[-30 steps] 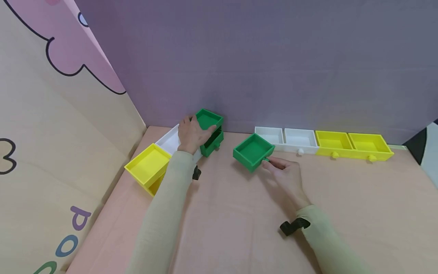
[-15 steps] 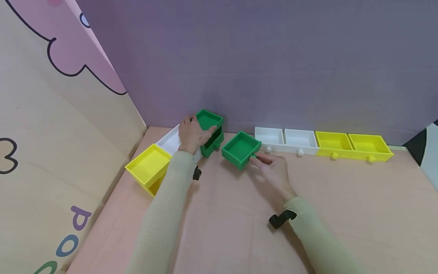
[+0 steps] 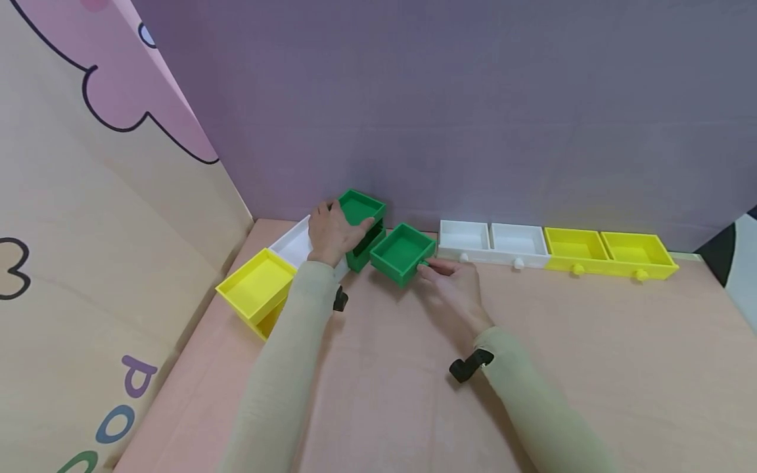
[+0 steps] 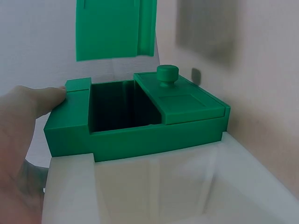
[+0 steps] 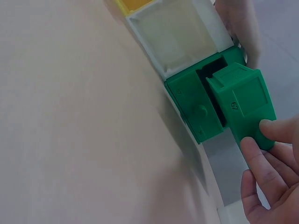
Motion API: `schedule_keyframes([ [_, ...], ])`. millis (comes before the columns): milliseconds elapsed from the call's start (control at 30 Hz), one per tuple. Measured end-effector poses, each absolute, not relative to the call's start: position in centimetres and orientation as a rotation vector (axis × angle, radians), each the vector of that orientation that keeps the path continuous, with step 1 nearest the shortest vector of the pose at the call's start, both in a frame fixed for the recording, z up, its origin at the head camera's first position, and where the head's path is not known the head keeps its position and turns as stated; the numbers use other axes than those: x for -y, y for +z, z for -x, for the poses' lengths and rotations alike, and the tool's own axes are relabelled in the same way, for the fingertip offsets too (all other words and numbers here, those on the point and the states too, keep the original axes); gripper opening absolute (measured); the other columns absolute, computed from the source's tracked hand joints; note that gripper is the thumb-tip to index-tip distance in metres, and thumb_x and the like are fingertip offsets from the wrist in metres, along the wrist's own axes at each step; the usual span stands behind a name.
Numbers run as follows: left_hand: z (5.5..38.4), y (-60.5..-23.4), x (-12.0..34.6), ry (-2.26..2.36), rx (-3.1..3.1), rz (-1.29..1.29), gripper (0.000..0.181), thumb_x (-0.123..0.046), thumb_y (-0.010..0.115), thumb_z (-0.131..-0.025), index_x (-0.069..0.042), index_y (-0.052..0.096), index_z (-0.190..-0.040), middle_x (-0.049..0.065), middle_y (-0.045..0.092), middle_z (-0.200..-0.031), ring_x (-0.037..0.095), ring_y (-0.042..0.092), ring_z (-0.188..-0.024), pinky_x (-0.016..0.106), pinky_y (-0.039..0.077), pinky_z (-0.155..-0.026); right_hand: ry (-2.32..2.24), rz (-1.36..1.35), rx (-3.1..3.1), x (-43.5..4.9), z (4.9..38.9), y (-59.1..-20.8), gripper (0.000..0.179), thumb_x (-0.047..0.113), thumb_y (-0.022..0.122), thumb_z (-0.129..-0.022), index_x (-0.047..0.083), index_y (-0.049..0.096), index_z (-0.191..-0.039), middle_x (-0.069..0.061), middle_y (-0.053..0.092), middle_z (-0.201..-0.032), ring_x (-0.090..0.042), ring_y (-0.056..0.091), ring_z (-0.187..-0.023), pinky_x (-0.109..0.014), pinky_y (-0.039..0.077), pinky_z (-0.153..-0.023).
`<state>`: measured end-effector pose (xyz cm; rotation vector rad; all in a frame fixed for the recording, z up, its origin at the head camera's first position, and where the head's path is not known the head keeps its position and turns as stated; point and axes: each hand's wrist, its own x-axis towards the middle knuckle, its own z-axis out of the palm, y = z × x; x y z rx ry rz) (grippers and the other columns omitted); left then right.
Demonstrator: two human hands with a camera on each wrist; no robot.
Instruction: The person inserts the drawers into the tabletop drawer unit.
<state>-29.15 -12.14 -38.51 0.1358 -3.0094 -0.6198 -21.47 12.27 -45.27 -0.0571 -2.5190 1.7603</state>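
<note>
My right hand [image 3: 458, 289] pinches the knob of a small green drawer [image 3: 404, 248], raised above the table and slightly turned. The drawer is just in front of a dark open slot in the green section [image 3: 362, 207] of a drawer cabinet. My left hand [image 3: 332, 233] grips that section, with its thumb on the top panel in the left wrist view. Below the slot, another green drawer [image 4: 187, 100] with a round knob sits inside the cabinet. In the right wrist view the held drawer [image 5: 245, 100] partly covers the slot.
The cabinet continues left with a white section [image 3: 292, 243] and a yellow section [image 3: 255, 286]. Along the back wall stand two white drawers [image 3: 519, 240] and two yellow drawers [image 3: 575, 245] in a row on the pink tabletop [image 3: 378, 394].
My right hand has carried the green drawer leftward, from near the white drawers up to the cabinet's green section. The left hand has stayed on the cabinet.
</note>
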Motion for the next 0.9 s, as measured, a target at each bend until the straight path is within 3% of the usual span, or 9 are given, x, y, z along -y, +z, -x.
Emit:
schedule_keyframes([
  [233,29.3,-38.5,12.1,-0.622,3.005,-0.136,0.098,-0.069,0.057,-0.098,0.001,0.035,-0.164,0.026,0.039,-0.164,0.040,0.039,-0.150,0.049,0.032,-0.127,1.787,0.046,2.514,-11.3,22.0,-45.0,0.033,0.022,0.078,-0.097,0.003,0.079,-0.124,-0.017,0.079,-0.122,-0.028,0.075,-0.117,-0.016,0.055,-0.086],
  [567,29.2,-38.5,12.1,-0.604,3.006,-0.140,0.097,-0.067,0.058,-0.099,0.002,0.036,-0.163,0.027,0.041,-0.163,0.041,0.040,-0.150,0.050,0.032,-0.127,1.803,0.028,2.527,-10.1,22.9,-45.0,0.033,0.023,0.077,-0.097,0.003,0.079,-0.123,-0.016,0.079,-0.121,-0.028,0.073,-0.121,-0.037,0.058,-0.101],
  [900,29.1,-38.4,12.2,-0.589,3.006,-0.145,0.097,-0.068,0.057,-0.099,0.002,0.037,-0.162,0.027,0.041,-0.162,0.040,0.040,-0.150,0.049,0.033,-0.127,1.835,0.052,2.521,-9.3,23.7,-45.3,0.035,0.024,0.077,-0.097,0.002,0.078,-0.125,-0.018,0.076,-0.128,-0.030,0.072,-0.124,-0.044,0.057,-0.105],
])
